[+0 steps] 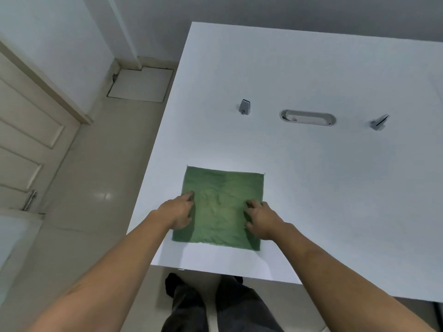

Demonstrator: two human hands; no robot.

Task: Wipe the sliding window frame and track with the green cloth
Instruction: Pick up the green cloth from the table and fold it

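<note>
Scene: A person stands at the near edge of a white table (311, 200), both bare forearms reaching forward over it, seen from above.

Cloth: A green cloth (219, 208) lies spread flat and roughly square on the table, close to the near edge and toward the table's left side. Its surface is lightly creased in the middle; all four corners rest on the tabletop.

Left hand: The left hand (178, 212) sits on the cloth's left border, knuckles up, fingers curled down onto the fabric. Whether it pinches the edge or only presses on it cannot be told from here.

Right hand: The right hand (260, 220) rests on the cloth's right border, fingers bent and touching the fabric. Again, a true grip cannot be confirmed.

Tabletop fittings: Farther back, an oval cable slot (307, 117) is set into the table, flanked by a small grey clip (244, 107) to its left and another grey clip (378, 122) to its right, all well apart from the cloth.

Surroundings: A pale panelled door (28, 130) with a metal handle (30, 200) stands to the left, above a glossy beige tiled floor (91, 188). Dark trousers (215, 305) show below the table edge.
</note>
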